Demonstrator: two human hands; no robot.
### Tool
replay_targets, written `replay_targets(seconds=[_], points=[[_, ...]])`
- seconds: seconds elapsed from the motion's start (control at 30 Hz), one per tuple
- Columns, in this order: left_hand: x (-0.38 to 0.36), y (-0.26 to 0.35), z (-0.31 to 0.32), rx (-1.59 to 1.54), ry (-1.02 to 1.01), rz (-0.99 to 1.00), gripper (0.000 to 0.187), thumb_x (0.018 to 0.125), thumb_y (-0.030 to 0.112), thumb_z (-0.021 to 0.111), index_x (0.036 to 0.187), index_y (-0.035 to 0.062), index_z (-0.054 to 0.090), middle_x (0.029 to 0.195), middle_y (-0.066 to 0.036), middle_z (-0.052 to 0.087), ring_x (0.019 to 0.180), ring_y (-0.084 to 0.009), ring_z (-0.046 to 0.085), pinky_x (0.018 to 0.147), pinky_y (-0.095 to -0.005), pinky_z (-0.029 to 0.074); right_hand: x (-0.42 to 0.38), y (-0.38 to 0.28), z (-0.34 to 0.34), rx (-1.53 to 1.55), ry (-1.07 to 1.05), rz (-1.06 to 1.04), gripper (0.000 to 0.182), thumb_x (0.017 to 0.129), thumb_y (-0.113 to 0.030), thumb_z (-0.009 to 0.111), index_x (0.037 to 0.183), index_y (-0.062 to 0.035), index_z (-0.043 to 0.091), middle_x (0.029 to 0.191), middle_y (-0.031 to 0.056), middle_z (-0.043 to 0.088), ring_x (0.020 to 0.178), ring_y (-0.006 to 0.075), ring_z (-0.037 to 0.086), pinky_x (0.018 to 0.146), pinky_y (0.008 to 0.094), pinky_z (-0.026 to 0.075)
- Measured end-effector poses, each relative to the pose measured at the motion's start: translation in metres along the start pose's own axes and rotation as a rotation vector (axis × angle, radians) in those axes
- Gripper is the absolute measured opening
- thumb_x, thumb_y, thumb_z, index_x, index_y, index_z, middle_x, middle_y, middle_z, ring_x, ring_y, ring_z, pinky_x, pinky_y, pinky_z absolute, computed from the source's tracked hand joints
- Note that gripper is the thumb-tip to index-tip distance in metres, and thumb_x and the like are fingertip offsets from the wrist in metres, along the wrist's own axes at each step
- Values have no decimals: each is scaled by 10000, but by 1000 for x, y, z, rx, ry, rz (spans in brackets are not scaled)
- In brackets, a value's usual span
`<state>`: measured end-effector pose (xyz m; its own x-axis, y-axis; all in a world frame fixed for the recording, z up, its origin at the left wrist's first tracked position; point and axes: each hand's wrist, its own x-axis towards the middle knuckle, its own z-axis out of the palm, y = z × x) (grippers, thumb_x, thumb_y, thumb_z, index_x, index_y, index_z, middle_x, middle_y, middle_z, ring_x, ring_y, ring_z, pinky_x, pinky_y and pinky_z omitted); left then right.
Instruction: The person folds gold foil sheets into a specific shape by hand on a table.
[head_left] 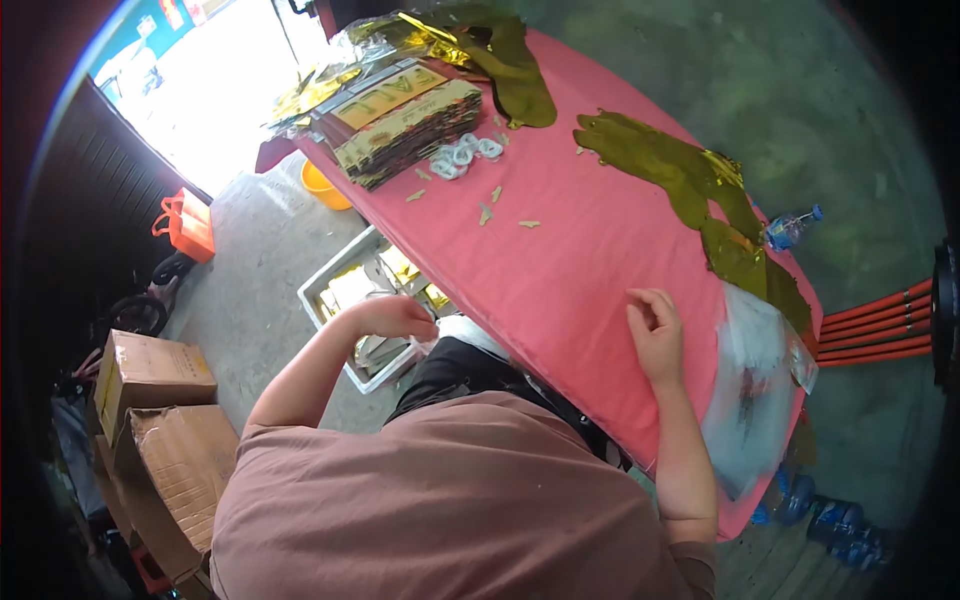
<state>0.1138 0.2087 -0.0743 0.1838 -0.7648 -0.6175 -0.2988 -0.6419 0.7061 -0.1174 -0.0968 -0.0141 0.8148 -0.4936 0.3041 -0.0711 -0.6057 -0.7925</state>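
Observation:
My left hand [395, 318] hangs above the edge of a white crate, close to my lap, its fingers curled and pressed together. What lies inside them, if anything, is hidden. Over the near part of the pink-covered table [570, 270] is my right hand [657, 335], fingers bent, with a gap between thumb and forefinger and nothing visible in it. Farther up the table stand a stack of printed, folded card packages [410, 125] and several white rings [465, 155]. Small pale-green pieces [486, 215] lie scattered near them.
Golden film sheets [650, 165] run along the far table edge, beside clear plastic film [752, 390]. The white crate [312, 292] on the floor holds gold and white packets. Cardboard boxes [185, 450], an orange bag [187, 228] and a yellow bucket [325, 187] stand at left.

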Motion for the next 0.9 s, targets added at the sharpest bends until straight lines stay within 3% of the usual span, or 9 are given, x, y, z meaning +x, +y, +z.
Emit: replay_targets(seconds=[0.13, 0.17, 0.2, 0.27, 0.4, 0.43, 0.5, 0.63, 0.9], points=[[-19, 112, -24, -166, -359, 329, 279, 926, 265, 548, 1012, 20, 651, 869, -38, 669, 846, -107, 625, 711, -266, 496, 0, 0, 3, -64, -12, -41, 179, 766, 1, 619, 944, -16, 617, 887, 64, 561, 802, 164, 561, 655, 251, 445], [-11, 132, -31, -117, -345, 434, 264, 917, 254, 545, 1011, 29, 647, 859, -35, 671, 809, -102, 629, 700, -266, 500, 0, 7, 3, -85, -19, -103, 179, 776, 20, 610, 948, -28, 611, 923, 23, 540, 749, 89, 516, 629, 199, 404], [0, 150, -39, -68, -328, 538, 250, 909, 243, 542, 1009, 37, 642, 849, -32, 673, 772, -98, 633, 690, -267, 504, 0, 9, 3, -90, -5, -105, 179, 776, 20, 610, 948, -28, 611, 923, 23, 540, 749, 89, 516, 629, 199, 404], [43, 175, -50, -76, -40, 690, 233, 873, 232, 574, 974, 34, 643, 819, -55, 677, 731, -133, 641, 665, -285, 502, 0, 12, 4, -103, -10, -142, 182, 772, 18, 610, 948, -29, 609, 917, 29, 539, 782, 102, 528, 632, 204, 408], [160, 201, -73, 453, 751, 847, 224, 776, 204, 604, 940, 59, 647, 923, -133, 632, 887, -283, 606, 783, -388, 491, -2, 11, 4, -173, 29, -163, 176, 763, 14, 613, 934, -27, 609, 904, 53, 544, 824, 153, 549, 676, 240, 434], [179, 206, -76, 458, 741, 869, 224, 776, 204, 604, 940, 59, 647, 923, -133, 632, 887, -283, 606, 783, -388, 491, -2, 9, 3, -179, 24, -178, 172, 758, 10, 616, 927, -25, 610, 902, 67, 548, 840, 182, 554, 707, 263, 442], [212, 216, -81, 742, 1008, 769, 210, 775, 206, 630, 946, 85, 655, 1000, -121, 622, 1006, -283, 555, 841, -378, 465, -2, 4, 4, -177, 25, -165, 151, 750, -5, 625, 900, -20, 612, 897, 96, 558, 876, 247, 564, 781, 317, 450], [253, 215, -94, 752, 997, 711, 196, 786, 223, 619, 920, 85, 656, 939, -85, 624, 1024, -254, 538, 842, -372, 461, 0, 4, 3, -183, 31, -182, 136, 754, -11, 626, 888, -20, 612, 891, 95, 564, 885, 247, 564, 784, 321, 452], [252, 212, -91, 835, 1136, 700, 121, 798, 201, 581, 798, 88, 624, 830, -50, 598, 850, -236, 575, 765, -377, 468, 1, 2, 2, -145, -5, -118, 105, 752, -12, 626, 855, -18, 612, 880, 91, 569, 869, 243, 572, 780, 328, 456]])
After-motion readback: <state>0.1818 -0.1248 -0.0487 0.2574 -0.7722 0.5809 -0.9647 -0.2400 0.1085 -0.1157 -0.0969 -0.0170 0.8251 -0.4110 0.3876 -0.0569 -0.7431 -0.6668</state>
